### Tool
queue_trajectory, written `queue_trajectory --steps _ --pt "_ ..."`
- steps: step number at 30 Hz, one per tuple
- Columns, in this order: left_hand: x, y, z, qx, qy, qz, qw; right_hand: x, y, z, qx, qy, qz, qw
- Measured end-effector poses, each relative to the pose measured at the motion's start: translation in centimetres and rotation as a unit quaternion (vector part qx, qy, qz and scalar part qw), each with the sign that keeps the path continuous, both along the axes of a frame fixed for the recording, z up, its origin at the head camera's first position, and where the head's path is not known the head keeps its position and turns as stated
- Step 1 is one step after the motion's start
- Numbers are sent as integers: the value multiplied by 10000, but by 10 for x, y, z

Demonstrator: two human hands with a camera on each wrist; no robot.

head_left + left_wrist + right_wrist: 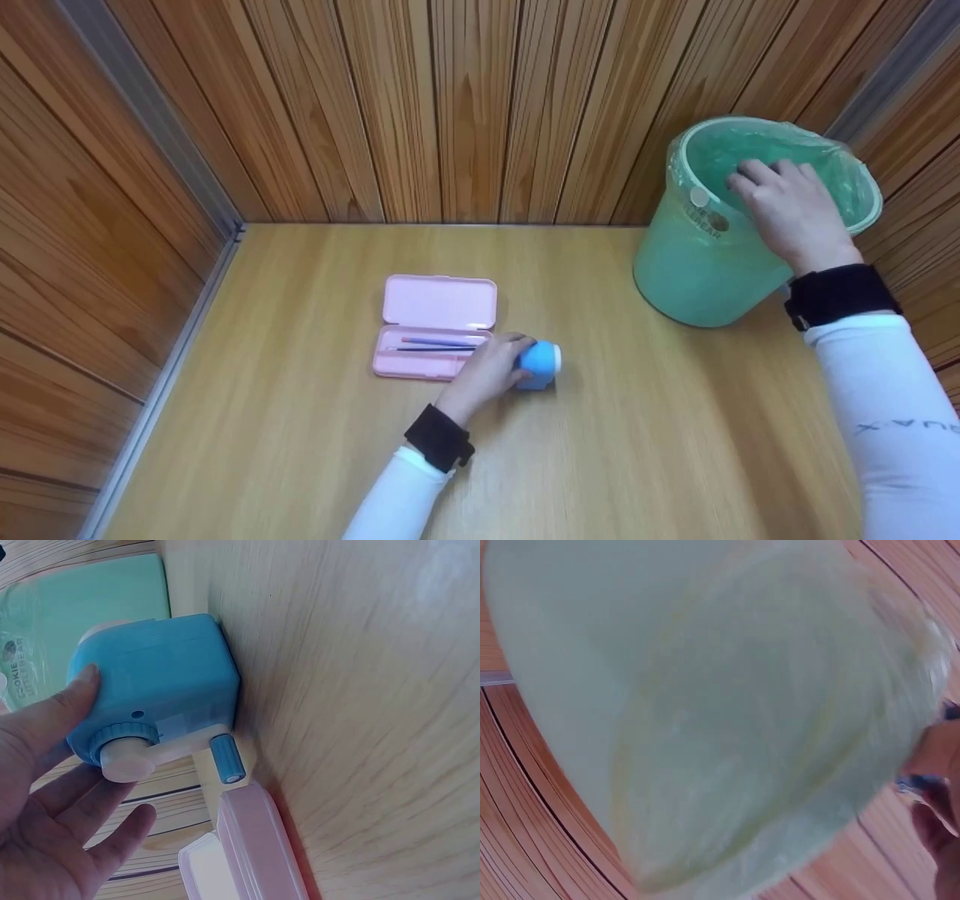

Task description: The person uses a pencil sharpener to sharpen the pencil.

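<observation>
My left hand holds a blue crank pencil sharpener just right of the pencil case. In the left wrist view, the thumb lies on the blue body of the sharpener, its white crank arm and blue knob facing the camera; some fingers pass behind it. An open pink pencil case has slim pencils in its lower half. Over the mouth of a green bin, my right hand has bent fingers. A small shiny bluish piece shows between them in the right wrist view, its kind unclear.
The bin, lined with a clear plastic bag, stands at the back right against wood-panelled walls. A light wooden table lies under everything. A metal strip borders its left edge.
</observation>
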State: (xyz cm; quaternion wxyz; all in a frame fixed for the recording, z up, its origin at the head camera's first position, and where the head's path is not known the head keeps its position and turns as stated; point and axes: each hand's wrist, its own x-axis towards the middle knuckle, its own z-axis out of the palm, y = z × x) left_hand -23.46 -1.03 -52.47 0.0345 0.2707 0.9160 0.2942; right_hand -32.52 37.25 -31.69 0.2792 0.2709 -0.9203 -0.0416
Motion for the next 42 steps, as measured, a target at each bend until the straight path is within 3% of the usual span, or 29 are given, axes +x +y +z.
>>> queue_trajectory --steps 5,9,12,16,20,23,27,30,32,36,42 --pt "0 0 1 28 33 8 10000 3 -2 -2 -107 316 -289 9990" --pt "0 1 0 -29 264 -8 9996 6 -4 -5 -196 278 -253 9991" --pt "0 1 0 -83 379 -19 9992 7 -6 -5 -347 611 -251 9972" --pt "1 1 0 -53 230 11 9997 15 -13 -2 -1055 1100 -468 9872" --pt "1 0 0 -46 107 46 9999 31 -27 -2 -1991 1011 -664 9725" --pt "2 0 0 -40 86 59 9999 41 -38 -11 -2637 811 -515 9598" --pt "2 0 1 -59 11 88 9999 52 -54 -36 -3102 328 126 9500" --pt "2 -1 1 -49 -22 90 9999 62 -63 -65 -3227 -329 356 9453" --pt "1 -1 0 -11 7 68 10000 68 -68 -85 -3347 -933 232 9374" --pt "1 0 -1 33 45 36 10000 80 -75 -126 -3579 -2078 -140 9102" --pt "1 0 1 -12 161 24 9999 92 -82 -174 -3734 -3010 -173 8773"
